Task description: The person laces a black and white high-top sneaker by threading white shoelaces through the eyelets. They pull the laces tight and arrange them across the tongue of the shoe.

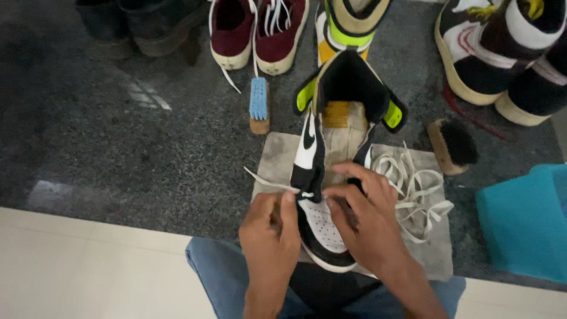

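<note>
A black, white and neon-yellow high-top sneaker point(331, 136) lies toe toward me on a grey cloth point(277, 159), its tongue pulled open. My left hand point(270, 233) pinches a flat cream shoelace point(269, 180) at the lowest eyelets on the shoe's left side. My right hand point(366, 221) rests over the toe box and lower eyelets, fingers curled on the shoe's right edge. The rest of the lace point(416, 189) lies in loose loops on the cloth to the right.
A blue-bristled brush point(258, 105) and a black-bristled brush point(453, 145) lie on the dark granite floor. Maroon shoes point(257, 29), dark boots point(147, 23) and more sneakers point(502, 53) line the far side. A teal cloth point(525, 221) sits right. My jeans-clad knees point(212, 277) are below.
</note>
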